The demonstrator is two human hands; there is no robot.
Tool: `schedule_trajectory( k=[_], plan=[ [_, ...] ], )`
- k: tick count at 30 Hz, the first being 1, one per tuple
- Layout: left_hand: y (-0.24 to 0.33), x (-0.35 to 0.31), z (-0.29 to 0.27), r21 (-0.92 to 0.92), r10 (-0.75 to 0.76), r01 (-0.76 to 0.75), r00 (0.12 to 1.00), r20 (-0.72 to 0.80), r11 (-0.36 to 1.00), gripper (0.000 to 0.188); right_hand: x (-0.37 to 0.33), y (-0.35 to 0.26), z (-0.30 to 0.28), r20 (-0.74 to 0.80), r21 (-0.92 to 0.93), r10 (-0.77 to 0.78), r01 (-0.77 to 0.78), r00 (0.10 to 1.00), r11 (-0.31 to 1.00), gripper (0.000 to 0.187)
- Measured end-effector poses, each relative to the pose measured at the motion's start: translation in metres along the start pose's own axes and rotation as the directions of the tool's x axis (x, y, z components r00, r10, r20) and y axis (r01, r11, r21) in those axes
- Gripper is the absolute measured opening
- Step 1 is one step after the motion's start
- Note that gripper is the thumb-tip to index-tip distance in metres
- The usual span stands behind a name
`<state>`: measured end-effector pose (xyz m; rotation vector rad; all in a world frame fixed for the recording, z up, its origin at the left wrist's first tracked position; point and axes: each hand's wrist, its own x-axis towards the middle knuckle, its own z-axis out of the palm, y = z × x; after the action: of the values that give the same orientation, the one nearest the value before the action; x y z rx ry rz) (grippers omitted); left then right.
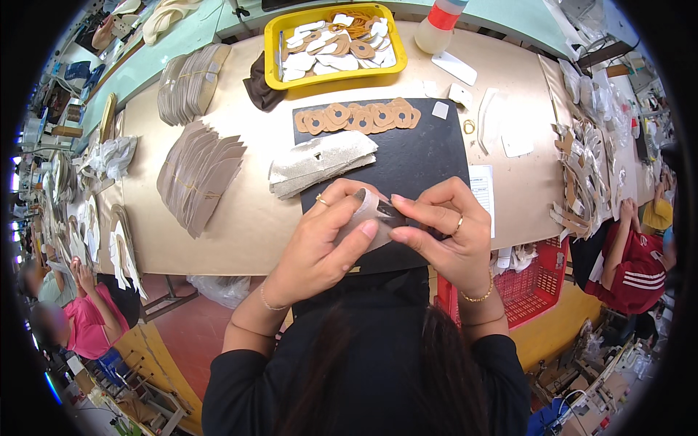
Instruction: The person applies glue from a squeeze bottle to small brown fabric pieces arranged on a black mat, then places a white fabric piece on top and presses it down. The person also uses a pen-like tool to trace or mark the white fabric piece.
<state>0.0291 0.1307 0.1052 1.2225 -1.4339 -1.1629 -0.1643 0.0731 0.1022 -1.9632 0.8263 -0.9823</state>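
Observation:
My left hand (316,247) holds a curled, light grey cut piece (361,214) of sheet material, its thumb pressed on the near face. With thumb and fingertips, my right hand (452,227) pinches the dark right end of that piece. Both hands meet above the near part of a black mat (429,160). Just beyond them lies a stack of pale grey cut pieces (320,163), the top one with a small dark notch. Farther back on the mat is a row of overlapping tan pieces (356,118) with dark round centres. My fingers partly hide the held piece.
A yellow tray (338,78) of white and tan pieces stands at the back. Banded bundles of grey pieces (200,178) lie left. Right are a paper sheet (483,192), white offcuts and loose strips (582,174). A red crate (538,291) sits below. People work on both sides.

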Motion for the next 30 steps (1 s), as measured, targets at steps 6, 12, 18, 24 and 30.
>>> schedule_trajectory(
  k=[6, 12, 18, 24, 30],
  plan=[
    [-0.0035, 0.0, 0.0, 0.0, 0.022, -0.022, 1.0, 0.005, 1.0, 0.018, -0.0008, -0.0048, -0.0019, 0.055, 0.003, 0.058, -0.059, 0.997, 0.998, 0.038],
    [-0.0035, -0.0012, 0.0018, -0.006, 0.007, -0.007, 1.0, -0.014, 1.0, 0.017, 0.0012, -0.0017, 0.0021, -0.01, -0.024, 0.0, 0.0, 1.0, 1.0, 0.033],
    [-0.004, -0.0001, 0.0004, 0.006, 0.029, -0.029, 1.0, -0.005, 1.0, 0.017, 0.0005, -0.0049, 0.0, 0.006, -0.018, 0.073, -0.073, 0.997, 0.997, 0.031],
    [-0.0049, -0.0002, 0.0, 0.004, 0.029, -0.029, 1.0, -0.008, 1.0, 0.017, 0.001, -0.0019, 0.0009, 0.008, 0.004, 0.044, -0.044, 0.999, 0.999, 0.032],
    [-0.0058, -0.0003, -0.0008, 0.002, 0.034, -0.034, 0.999, -0.018, 0.999, 0.018, -0.0004, -0.0025, 0.0014, 0.009, 0.05, 0.1, -0.1, 0.995, 0.994, 0.03]
  ],
)
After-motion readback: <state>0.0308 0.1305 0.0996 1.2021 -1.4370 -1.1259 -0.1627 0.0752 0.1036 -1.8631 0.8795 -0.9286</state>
